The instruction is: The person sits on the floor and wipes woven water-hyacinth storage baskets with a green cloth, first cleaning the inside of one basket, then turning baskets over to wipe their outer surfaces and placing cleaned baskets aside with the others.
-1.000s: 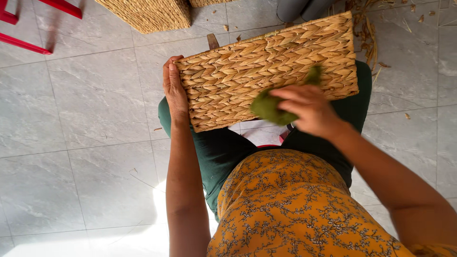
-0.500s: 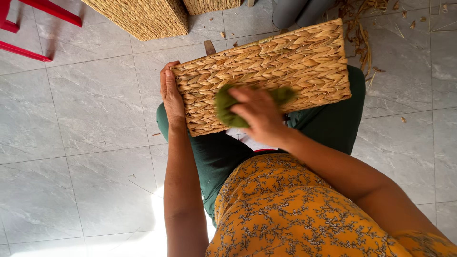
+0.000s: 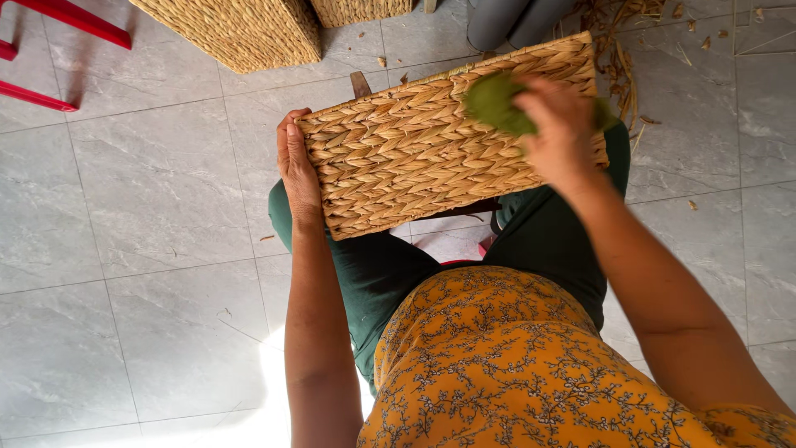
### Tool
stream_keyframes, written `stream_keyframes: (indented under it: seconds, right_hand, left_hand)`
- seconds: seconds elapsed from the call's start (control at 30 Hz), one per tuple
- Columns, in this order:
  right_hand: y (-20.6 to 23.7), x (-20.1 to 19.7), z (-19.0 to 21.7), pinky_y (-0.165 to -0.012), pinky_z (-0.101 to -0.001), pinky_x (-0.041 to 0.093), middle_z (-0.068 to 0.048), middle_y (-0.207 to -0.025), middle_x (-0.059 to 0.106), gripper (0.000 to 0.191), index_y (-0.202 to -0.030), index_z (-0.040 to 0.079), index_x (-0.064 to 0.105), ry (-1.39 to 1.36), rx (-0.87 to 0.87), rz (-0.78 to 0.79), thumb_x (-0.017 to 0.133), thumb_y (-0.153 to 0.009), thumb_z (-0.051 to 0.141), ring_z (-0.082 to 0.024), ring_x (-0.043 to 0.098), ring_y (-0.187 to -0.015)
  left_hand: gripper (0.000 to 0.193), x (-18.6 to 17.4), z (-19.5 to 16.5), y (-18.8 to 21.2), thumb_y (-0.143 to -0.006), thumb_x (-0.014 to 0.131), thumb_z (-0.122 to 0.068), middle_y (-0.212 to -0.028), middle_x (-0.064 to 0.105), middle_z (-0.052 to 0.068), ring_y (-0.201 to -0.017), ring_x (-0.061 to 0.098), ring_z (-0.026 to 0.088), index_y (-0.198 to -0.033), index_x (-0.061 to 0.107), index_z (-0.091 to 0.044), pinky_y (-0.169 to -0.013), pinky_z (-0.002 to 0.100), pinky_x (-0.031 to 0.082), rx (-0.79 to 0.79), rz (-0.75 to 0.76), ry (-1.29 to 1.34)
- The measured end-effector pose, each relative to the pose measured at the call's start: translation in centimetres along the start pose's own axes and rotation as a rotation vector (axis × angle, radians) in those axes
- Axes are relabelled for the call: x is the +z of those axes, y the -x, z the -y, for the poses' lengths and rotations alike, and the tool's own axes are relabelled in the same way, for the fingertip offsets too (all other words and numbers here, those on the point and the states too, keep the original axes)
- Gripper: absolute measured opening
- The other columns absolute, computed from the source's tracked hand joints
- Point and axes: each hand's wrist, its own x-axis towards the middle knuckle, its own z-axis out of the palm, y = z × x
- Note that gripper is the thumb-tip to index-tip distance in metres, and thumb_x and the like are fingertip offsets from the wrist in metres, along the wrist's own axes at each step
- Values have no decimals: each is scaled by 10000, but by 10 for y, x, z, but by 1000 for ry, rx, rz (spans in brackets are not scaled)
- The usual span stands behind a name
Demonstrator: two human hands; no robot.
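A flat woven straw basket [image 3: 414,158] rests across my knees, its plaited side facing up. My left hand [image 3: 296,166] grips its left edge, fingers laid along the rim. My right hand [image 3: 560,129] presses a green cloth [image 3: 493,104] against the upper right part of the weave; part of the cloth is hidden under my fingers. I wear dark green trousers and an orange patterned top.
Two more woven baskets [image 3: 240,29] stand on the grey tiled floor ahead. Red metal bars [image 3: 58,17] cross the top left corner. Loose straw scraps [image 3: 622,50] litter the tiles at top right, beside a grey object [image 3: 506,21].
My right hand has slid the green cloth across the weave, first left toward the middle, now back to the upper right. My left hand has stayed on the left edge.
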Motion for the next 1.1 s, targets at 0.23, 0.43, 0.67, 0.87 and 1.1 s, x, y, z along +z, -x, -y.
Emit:
stream_keyframes:
  seconds: [0.23, 0.43, 0.67, 0.87, 1.1]
  right_hand:
    - [7, 7, -11, -1181, -533, 345, -157, -1543, 538, 453, -1293, 43, 621, 96, 207, -158, 876, -919, 60, -365, 522, -1412]
    - [-53, 83, 124, -1142, -517, 382, -132, -1521, 508, 536, -1180, 85, 655, -236, -124, -44, 951, -734, 102, -326, 511, -1392]
    - [-95, 113, 163, -1059, -489, 427, -107, -1484, 548, 541, -1242, 81, 636, -292, -390, 93, 831, -740, 30, -290, 560, -1311]
    - [-49, 45, 36, -1069, -475, 404, -118, -1447, 591, 521, -1301, 71, 666, -20, -120, 2, 752, -819, -107, -302, 582, -1313]
    - [20, -27, -45, -1168, -451, 408, -113, -1540, 550, 437, -1331, 12, 608, 78, 200, -161, 804, -954, -86, -314, 534, -1425]
  left_hand:
    - [418, 0, 1, -2, -1102, 437, -457, -1211, 641, 45, -1129, 594, 145, -1280, 638, -136, -1030, 302, 472, 8, -2, -64]
    - [447, -8, 7, -5, -1108, 403, -469, -1219, 640, 54, -1130, 599, 160, -1319, 623, -142, -1027, 320, 487, 10, 25, -31]
    - [491, -14, 9, -5, -1111, 353, -477, -1347, 609, 61, -1262, 577, 181, -1353, 610, -135, -1107, 316, 464, 51, 37, -5]
    - [474, -9, 3, 2, -1106, 398, -462, -1327, 614, 53, -1238, 570, 185, -1327, 621, -106, -1083, 302, 443, 18, -13, -142]
    - [451, -4, 2, -3, -1113, 414, -448, -1323, 616, 59, -1212, 582, 169, -1329, 624, -111, -1070, 306, 467, 40, 27, -83]
